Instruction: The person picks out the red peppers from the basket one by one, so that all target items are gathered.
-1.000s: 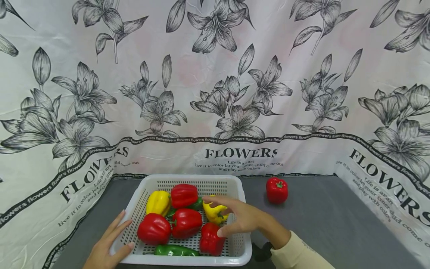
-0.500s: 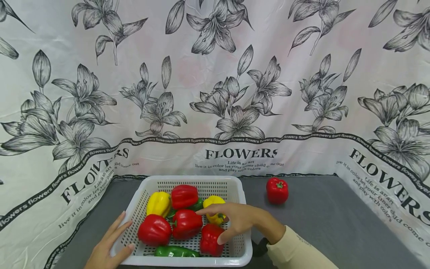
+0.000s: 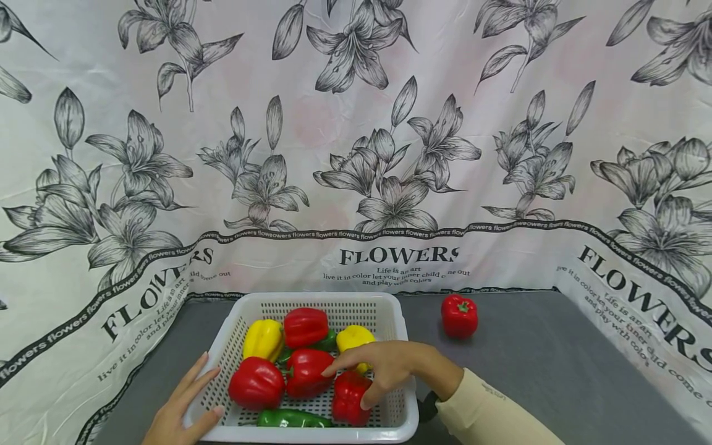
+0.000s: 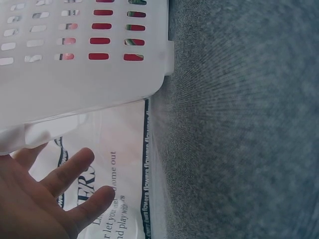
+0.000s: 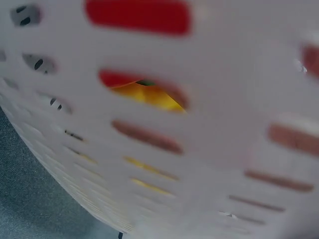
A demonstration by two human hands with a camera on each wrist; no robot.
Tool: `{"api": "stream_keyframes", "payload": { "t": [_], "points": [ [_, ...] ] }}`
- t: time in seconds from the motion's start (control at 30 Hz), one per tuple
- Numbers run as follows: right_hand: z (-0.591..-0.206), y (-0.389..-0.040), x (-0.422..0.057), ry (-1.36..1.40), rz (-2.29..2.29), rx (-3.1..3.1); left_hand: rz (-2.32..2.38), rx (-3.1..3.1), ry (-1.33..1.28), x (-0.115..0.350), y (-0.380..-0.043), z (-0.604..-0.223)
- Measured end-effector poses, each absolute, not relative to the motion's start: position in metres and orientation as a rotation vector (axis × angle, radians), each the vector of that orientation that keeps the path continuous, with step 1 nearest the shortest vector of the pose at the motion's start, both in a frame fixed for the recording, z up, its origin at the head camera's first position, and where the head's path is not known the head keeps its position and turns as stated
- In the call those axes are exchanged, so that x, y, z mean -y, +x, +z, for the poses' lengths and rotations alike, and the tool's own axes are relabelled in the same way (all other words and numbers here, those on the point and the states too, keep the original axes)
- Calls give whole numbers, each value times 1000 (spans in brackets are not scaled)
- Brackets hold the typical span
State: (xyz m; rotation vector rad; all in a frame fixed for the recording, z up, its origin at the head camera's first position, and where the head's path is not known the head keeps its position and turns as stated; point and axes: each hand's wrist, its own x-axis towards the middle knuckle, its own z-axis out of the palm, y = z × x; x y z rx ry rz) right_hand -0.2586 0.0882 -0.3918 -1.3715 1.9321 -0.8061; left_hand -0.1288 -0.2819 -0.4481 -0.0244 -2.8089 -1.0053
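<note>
A white slotted basket (image 3: 311, 435) holds several bell peppers and long green peppers. Over its right side my right hand (image 3: 392, 366) reaches down, thumb and index finger spread across the front-right red bell pepper (image 3: 347, 398). The index fingertip overlaps the middle red bell pepper (image 3: 308, 374); behind the hand a yellow bell pepper (image 3: 353, 337) is partly hidden. My left hand (image 3: 179, 405) lies along the basket's left rim with its fingers extended. In the left wrist view those fingers (image 4: 70, 174) show beyond the basket wall (image 4: 89, 84).
Another red bell pepper (image 3: 459, 316) stands on the grey table (image 3: 534, 352), right of the basket. Toward the basket's left are a yellow bell pepper (image 3: 263, 340) and a red one (image 3: 256, 383). A flower-printed curtain (image 3: 389, 154) encloses the table's back and sides.
My right hand has come down and nearer, from over the right yellow bell pepper to the front-right red one. The left hand stays at the basket's left rim.
</note>
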Motion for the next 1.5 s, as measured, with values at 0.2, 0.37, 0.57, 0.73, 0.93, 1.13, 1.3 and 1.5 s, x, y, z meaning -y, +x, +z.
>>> {"api": "stream_keyframes", "payload": {
  "t": [0.2,0.37,0.57,0.73,0.93,1.13,1.3,1.5],
  "points": [
    [-392,-257,-86,-1301,-766,-1970,-1067,2862,40,282,-130,-447],
    [-392,-256,-83,-1308,-661,-2024,-1100,2863,53,282,-131,-446],
    [-390,-254,-80,-1328,-552,-2053,-1115,2867,68,282,-130,-447],
    [-390,-254,-79,-1327,-547,-2035,-1116,2878,77,281,-129,-446],
    [-392,-252,-79,-1315,-551,-2050,-1150,2917,119,282,-130,-444],
    [-394,-253,-81,-1238,-688,-2000,-1147,2918,127,282,-130,-444],
    [-396,-255,-84,-1243,-842,-1911,-1141,2893,110,282,-130,-445],
    [-396,-257,-86,-1274,-891,-1878,-1125,2863,79,282,-130,-446]
  ]
}}
